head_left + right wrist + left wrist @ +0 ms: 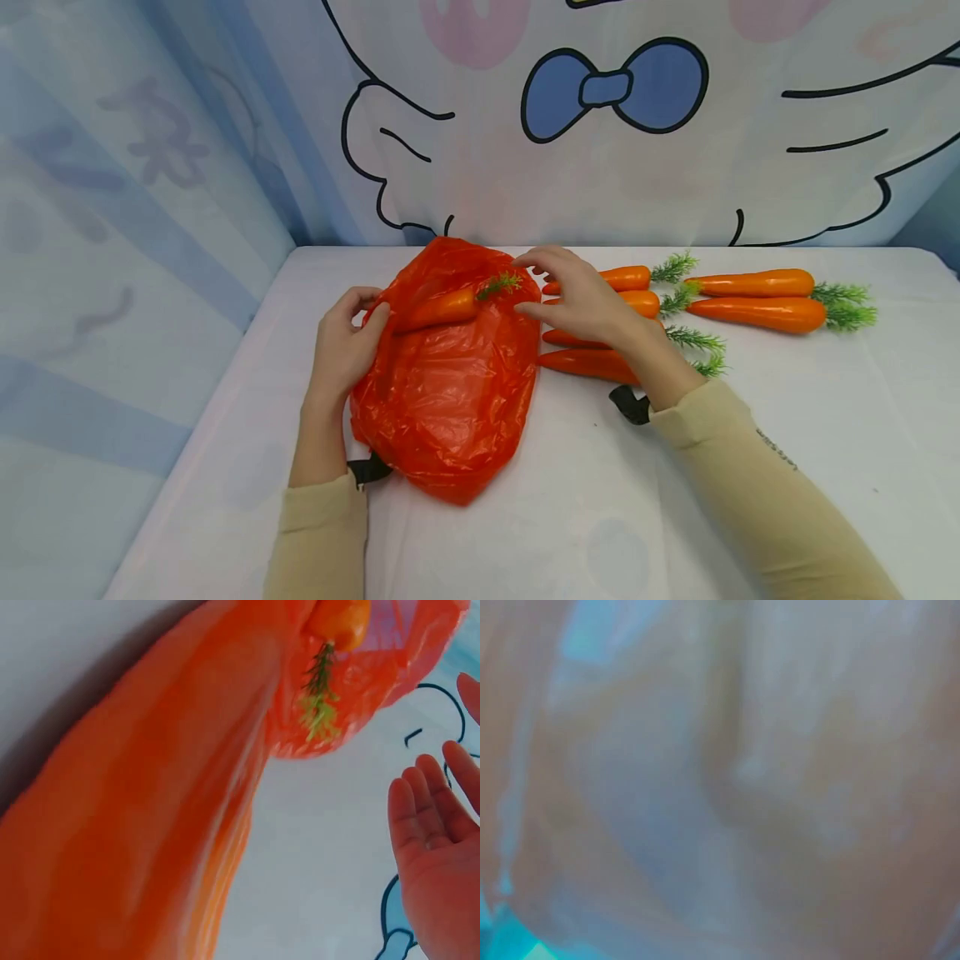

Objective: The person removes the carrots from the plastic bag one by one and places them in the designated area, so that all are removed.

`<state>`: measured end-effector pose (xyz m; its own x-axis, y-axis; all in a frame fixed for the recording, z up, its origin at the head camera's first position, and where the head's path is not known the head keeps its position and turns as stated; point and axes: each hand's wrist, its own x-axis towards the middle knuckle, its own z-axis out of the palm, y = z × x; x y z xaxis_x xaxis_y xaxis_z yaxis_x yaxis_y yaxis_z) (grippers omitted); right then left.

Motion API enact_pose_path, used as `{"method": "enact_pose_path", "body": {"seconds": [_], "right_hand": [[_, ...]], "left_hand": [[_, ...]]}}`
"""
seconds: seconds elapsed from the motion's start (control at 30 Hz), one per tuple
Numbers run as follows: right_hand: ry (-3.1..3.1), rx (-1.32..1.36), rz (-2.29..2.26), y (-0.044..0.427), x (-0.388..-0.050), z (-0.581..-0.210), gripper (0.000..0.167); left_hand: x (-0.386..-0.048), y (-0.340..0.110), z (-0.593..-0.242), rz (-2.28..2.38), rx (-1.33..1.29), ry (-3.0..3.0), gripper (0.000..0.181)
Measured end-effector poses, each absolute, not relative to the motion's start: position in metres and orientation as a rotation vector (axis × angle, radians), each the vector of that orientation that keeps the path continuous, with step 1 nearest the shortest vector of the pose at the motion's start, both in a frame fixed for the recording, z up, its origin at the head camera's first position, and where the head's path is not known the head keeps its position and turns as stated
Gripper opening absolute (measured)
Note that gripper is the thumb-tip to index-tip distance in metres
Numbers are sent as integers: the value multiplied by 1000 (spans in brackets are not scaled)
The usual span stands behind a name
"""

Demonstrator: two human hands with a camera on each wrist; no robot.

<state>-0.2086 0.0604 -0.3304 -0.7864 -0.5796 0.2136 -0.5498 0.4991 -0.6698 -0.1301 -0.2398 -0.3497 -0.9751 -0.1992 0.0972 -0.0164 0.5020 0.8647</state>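
Observation:
A red plastic bag [457,408] lies with its mouth spread, and an orange carrot [441,310] with a green top rests in the opening. At the bag's left rim, my left hand [345,346] pinches the plastic between thumb and fingers. My right hand [581,300] hovers by the bag's right rim, fingers extended and apart, holding nothing. Beneath that hand and forearm lie several carrots [588,364], partly covered. The right wrist view shows the open palm [442,877] and a carrot [135,802] close up. Everything in the left wrist view is a blur.
Two more carrots [757,313] lie farther right on the white tabletop [750,467]. Behind the table hangs a printed cloth [615,183] with a blue bow. Another cloth [112,292] hangs along the left side.

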Motion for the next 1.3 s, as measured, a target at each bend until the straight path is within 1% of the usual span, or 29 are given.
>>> {"method": "enact_pose_path", "body": {"seconds": [0.37, 0.8, 1.3], "right_hand": [[2655, -1033, -1139, 30, -210, -334, 56], [2628, -1149, -1116, 3, -215, -340, 54], [2582, -1049, -1043, -20, -218, -347, 55]], "left_hand": [[-130, -239, -349, -1501, 199, -2547, 28], [-130, -241, -350, -1503, 202, -2534, 28], [-130, -240, -351, -1538, 228, -2530, 27]]}}
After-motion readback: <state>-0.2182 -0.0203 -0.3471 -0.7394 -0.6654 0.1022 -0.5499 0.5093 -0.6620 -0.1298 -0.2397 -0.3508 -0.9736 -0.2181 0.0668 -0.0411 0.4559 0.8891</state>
